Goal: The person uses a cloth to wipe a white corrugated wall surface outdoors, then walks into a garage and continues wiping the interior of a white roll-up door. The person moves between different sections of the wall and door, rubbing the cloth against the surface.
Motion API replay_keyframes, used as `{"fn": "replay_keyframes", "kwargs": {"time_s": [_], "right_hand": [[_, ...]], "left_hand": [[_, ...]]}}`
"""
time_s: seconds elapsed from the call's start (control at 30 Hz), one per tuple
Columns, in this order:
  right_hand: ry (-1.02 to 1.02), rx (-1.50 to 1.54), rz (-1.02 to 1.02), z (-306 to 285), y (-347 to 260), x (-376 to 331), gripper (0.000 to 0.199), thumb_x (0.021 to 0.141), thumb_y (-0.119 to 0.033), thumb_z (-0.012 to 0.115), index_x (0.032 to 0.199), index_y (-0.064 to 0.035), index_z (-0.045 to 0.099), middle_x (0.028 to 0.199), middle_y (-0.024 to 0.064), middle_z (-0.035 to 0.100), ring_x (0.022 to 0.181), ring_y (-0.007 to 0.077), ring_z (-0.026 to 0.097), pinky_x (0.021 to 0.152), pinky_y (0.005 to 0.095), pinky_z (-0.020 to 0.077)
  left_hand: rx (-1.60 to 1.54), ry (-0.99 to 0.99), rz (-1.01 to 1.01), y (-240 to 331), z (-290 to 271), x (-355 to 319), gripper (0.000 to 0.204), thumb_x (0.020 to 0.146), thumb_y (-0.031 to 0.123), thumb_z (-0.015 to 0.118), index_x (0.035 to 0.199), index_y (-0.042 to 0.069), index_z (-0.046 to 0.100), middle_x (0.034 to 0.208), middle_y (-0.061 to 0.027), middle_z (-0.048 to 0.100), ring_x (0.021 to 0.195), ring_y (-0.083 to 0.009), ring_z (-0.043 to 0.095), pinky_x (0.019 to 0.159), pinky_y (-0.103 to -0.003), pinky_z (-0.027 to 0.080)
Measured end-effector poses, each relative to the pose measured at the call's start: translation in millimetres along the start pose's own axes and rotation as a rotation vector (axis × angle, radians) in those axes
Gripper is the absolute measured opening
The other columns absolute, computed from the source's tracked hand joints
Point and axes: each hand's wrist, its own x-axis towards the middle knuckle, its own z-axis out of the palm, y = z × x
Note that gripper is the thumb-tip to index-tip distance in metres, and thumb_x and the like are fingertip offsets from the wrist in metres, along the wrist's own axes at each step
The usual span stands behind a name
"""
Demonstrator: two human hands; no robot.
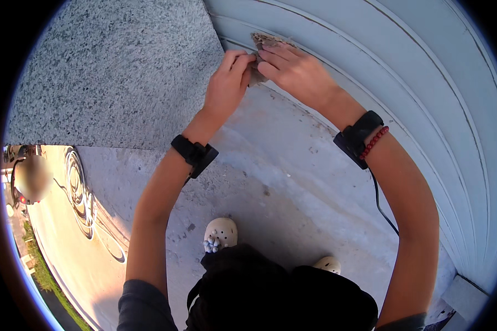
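Observation:
A small brownish, worn rag (262,41) is pressed against the low edge of a pale blue ribbed shutter door (403,71), beside a grey granite wall (110,71). My left hand (227,83) pinches the rag's lower left part with thumb and fingers. My right hand (292,69) lies over the rag from the right, fingers curled onto it. Both wrists carry black bands; the right one also has a red bead bracelet (374,141).
Grey concrete floor (276,182) lies under me, with my two pale clogs (221,234) on it. A sunlit pavement (66,231) with tyre marks and a grass strip runs at the lower left. A thin black cable (382,204) hangs from my right wrist.

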Motion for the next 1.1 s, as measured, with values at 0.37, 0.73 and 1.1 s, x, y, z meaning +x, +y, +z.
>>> {"fn": "replay_keyframes", "kwargs": {"time_s": [0.37, 0.73, 1.1], "right_hand": [[0.048, -0.294, -0.06, 48.0, 22.6, 3.4, 0.012, 0.07, -0.01, 0.059, 0.079, -0.0112, 0.052, 0.1, 0.0019, 0.061, 0.098, 0.0153, 0.055, 0.091, 0.0273, 0.041], [-0.254, -0.22, 0.069, -100.9, 19.2, -156.7, 0.012, 0.069, -0.009, 0.062, 0.071, -0.0099, 0.05, 0.104, 0.0, 0.061, 0.09, 0.0149, 0.058, 0.083, 0.0286, 0.0484], [-0.54, -0.198, 0.327, -205.0, -10.8, -275.1, 0.009, 0.068, -0.002, 0.059, 0.073, -0.0046, 0.052, 0.102, 0.0057, 0.061, 0.095, 0.0193, 0.058, 0.085, 0.0349, 0.048]], "left_hand": [[-0.02, 0.289, -0.314, -27.7, 59.1, 28.4, 0.022, 0.07, -0.001, 0.058, 0.09, 0.007, 0.052, 0.088, -0.0124, 0.053, 0.08, -0.0326, 0.055, 0.066, -0.039, 0.045], [-0.125, -0.065, 0.149, 117.9, 128.6, 1.0, 0.02, 0.066, 0.002, 0.058, 0.083, 0.007, 0.049, 0.077, -0.0077, 0.046, 0.056, -0.0249, 0.055, 0.046, -0.033, 0.046], [0.02, -0.18, 0.695, 253.1, 188.0, -27.6, 0.013, 0.065, 0.011, 0.06, 0.065, 0.007, 0.048, 0.066, -0.0032, 0.043, 0.048, -0.0112, 0.053, 0.039, -0.024, 0.042]]}}
